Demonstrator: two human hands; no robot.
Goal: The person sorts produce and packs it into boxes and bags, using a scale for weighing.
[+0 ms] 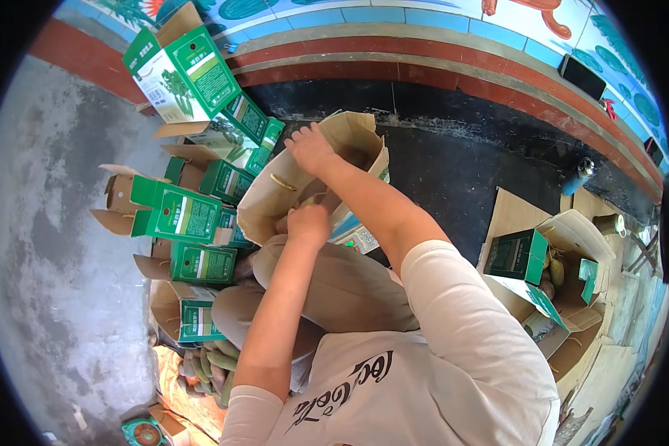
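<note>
An open cardboard box point(264, 199) stands tilted in front of my knees, its brown inside facing up and a rope handle point(282, 183) on its wall. My right hand point(311, 150) reaches across to the far side, fingers curled over the rim. Closed, my left hand point(309, 224) is at the box's near side. Brownish shapes show just beyond its knuckles, partly covered by my right forearm; what the fingers hold is hidden. Beside the box, a device with a keypad and a green light point(360, 239) is partly covered by my arm.
Several green-and-white printed boxes point(189, 215) stand at left, some stacked. Long green and reddish vegetables point(212, 364) lie on an orange sheet. At right are an open box with vegetables point(554, 271) and a blue bottle point(578, 177). A red-edged ledge point(394, 70) runs behind.
</note>
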